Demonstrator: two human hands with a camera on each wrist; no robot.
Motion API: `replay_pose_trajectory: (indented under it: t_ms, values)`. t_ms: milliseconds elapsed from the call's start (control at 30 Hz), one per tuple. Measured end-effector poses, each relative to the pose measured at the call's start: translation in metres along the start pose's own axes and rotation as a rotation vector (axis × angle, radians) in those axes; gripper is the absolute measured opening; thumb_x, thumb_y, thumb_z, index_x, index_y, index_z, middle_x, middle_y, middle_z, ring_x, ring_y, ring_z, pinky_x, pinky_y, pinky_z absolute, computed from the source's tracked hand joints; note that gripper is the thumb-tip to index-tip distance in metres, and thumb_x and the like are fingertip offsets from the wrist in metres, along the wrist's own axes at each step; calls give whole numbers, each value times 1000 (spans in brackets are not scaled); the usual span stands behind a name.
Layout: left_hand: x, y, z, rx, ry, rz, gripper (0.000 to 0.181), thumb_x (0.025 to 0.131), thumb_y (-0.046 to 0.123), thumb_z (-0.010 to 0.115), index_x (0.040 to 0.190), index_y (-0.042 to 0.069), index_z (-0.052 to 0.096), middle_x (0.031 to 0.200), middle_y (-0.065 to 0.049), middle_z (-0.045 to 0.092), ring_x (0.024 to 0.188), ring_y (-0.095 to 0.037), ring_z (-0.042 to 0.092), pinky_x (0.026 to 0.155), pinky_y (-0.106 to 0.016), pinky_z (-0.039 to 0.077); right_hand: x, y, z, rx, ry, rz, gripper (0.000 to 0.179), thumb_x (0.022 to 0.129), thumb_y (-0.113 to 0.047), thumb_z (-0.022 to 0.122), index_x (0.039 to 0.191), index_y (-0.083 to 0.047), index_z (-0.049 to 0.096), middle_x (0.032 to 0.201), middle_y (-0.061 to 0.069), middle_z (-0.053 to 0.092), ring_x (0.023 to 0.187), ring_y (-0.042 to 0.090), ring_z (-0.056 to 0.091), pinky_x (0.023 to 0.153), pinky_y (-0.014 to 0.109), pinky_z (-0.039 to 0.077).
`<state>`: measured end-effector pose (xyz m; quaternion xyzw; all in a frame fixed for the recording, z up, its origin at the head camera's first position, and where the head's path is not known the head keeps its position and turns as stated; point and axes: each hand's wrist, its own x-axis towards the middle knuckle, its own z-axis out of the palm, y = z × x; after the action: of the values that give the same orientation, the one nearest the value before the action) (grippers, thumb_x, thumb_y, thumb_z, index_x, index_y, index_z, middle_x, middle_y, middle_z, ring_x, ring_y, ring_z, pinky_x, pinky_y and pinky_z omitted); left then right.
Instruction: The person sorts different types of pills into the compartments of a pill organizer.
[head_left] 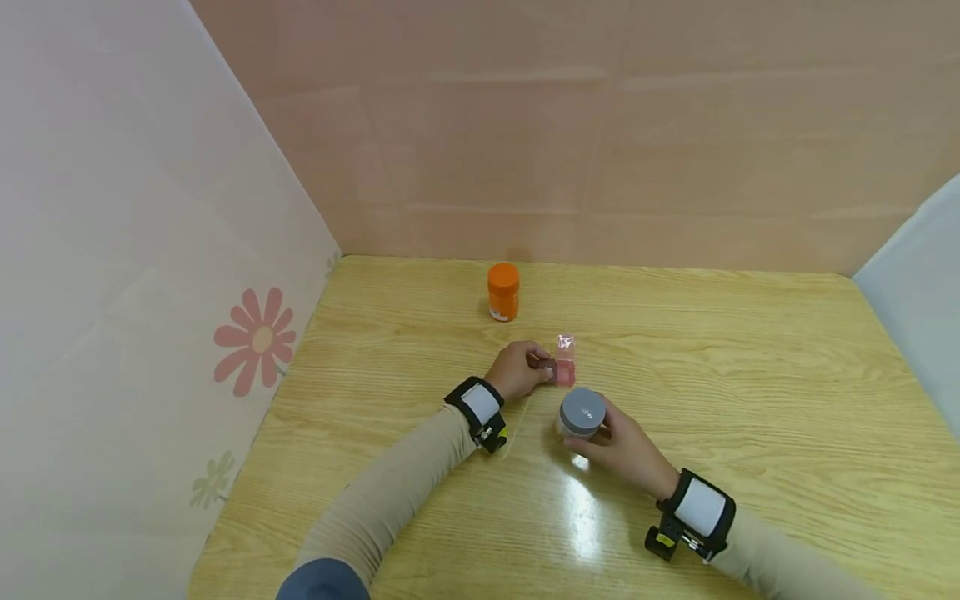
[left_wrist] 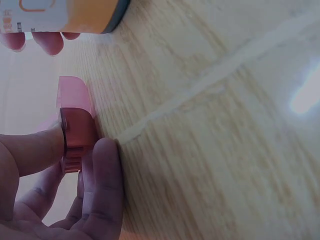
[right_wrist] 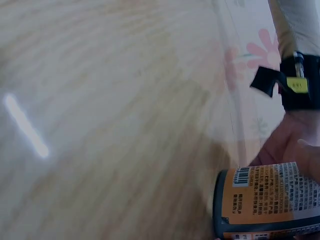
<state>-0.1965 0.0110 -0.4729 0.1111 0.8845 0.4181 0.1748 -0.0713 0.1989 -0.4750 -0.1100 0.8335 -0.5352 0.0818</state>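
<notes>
Gripping a round jar (head_left: 582, 411) with a flat grey lid and an orange-and-white printed label, a person's right hand (head_left: 626, 447) curves thumb and fingers around its side, spread about as wide as the jar itself. Left of the jar and slightly beyond it, the left hand (head_left: 516, 369) pinches a small dark red-brown plastic piece (left_wrist: 79, 131) between thumb and fingertips. Just beyond the jar, right beside that piece, lies a translucent pink plastic case (head_left: 566, 374) with a clear, glossy flap (head_left: 566, 343) on its far side — whether piece and case are joined cannot be told. Black wrist straps (head_left: 458, 391) with white pads cross the ends of long beige sleeves (head_left: 397, 492), to either side of the jar. Farther beyond the jar and to its left, an orange cylindrical bottle (head_left: 503, 292) stands upright. A pale yellow wood-grain table (head_left: 750, 358) spreads around the jar — contact between the two is unclear. Well beyond the jar rises a creased tan sheet (head_left: 525, 133); far to its left, a white sheet (head_left: 150, 208) printed with a pink flower (head_left: 255, 342).
</notes>
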Motion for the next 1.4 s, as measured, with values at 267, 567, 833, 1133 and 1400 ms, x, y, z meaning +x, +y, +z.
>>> replay_pose_trajectory:
  t_ms: [267, 567, 833, 1133, 1400]
  values:
    - [-5, 3, -2, -33, -12, -10, 22, 94, 11, 74, 116, 7, 72, 105, -7, 69, 96, -17, 62, 84, -28, 50, -1, 0, 8, -22, 8, -6, 62, 89, -16, 80, 141, -1, 49, 135, 20, 59, 129, 42, 54, 105, 58, 45]
    - [-6, 3, -2, -59, -38, -46, 25, 96, 13, 72, 121, 7, 70, 109, -7, 69, 100, -17, 62, 87, -27, 51, -1, -1, 7, -36, 2, 5, 65, 89, -17, 81, 142, 1, 47, 137, 22, 57, 130, 42, 53, 106, 57, 44]
    - [-8, 7, -5, -52, -23, -31, 28, 96, 14, 71, 123, 5, 70, 111, -10, 70, 103, -21, 64, 89, -31, 52, -1, -2, 5, -33, -4, 5, 63, 89, -15, 81, 141, 0, 49, 136, 21, 58, 130, 41, 53, 106, 58, 45]
    - [-8, 4, -2, -106, 76, -161, 35, 96, 20, 71, 127, 6, 65, 110, -8, 68, 99, -20, 63, 82, -29, 53, 0, 3, 7, -43, -11, -3, 65, 89, -15, 80, 142, 3, 47, 136, 23, 58, 128, 42, 54, 105, 57, 46]
    - [-20, 9, -4, -340, 249, -44, 30, 101, 21, 65, 126, 4, 62, 107, -8, 63, 91, -20, 60, 78, -29, 52, -3, 11, 8, -105, -16, -5, 67, 89, -13, 80, 145, 2, 46, 134, 20, 61, 123, 36, 60, 102, 51, 49]
